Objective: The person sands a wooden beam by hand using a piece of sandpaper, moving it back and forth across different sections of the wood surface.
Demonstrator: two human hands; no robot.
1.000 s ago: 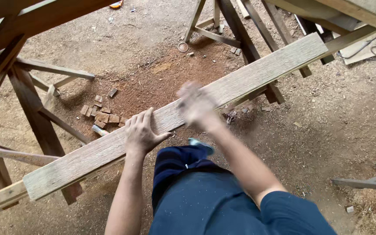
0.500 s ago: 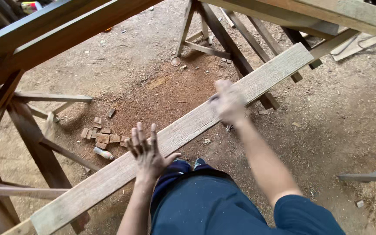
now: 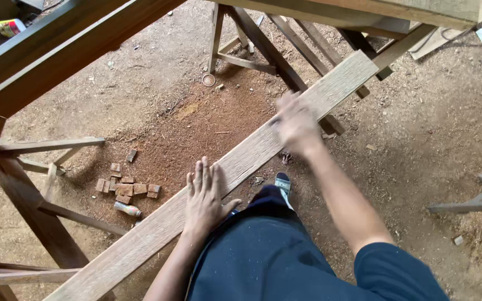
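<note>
Plank (image 3: pixel 252 153): long, pale, rough-grained, lying diagonally on trestles above dirt floor (image 3: pixel 419 139) | left hand (image 3: pixel 205 198): fingers spread flat, pressing plank | right hand (image 3: pixel 295 124): blurred on plank farther along, finger state cannot tell | small wood blocks (image 3: pixel 126 187) on floor left of left fingers.

left hand (image 3: pixel 205 195): flat, fingers spread | right hand (image 3: pixel 295 124): outstretched, motion-blurred

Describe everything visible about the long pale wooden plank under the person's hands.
The long pale wooden plank is a flat, narrow board with rough grain, running diagonally from lower left to upper right. Its far end rests on a dark wooden trestle. The left hand lies flat on it, fingers spread; the right hand, blurred, is on it farther up. What the right hand holds cannot be told.
</note>
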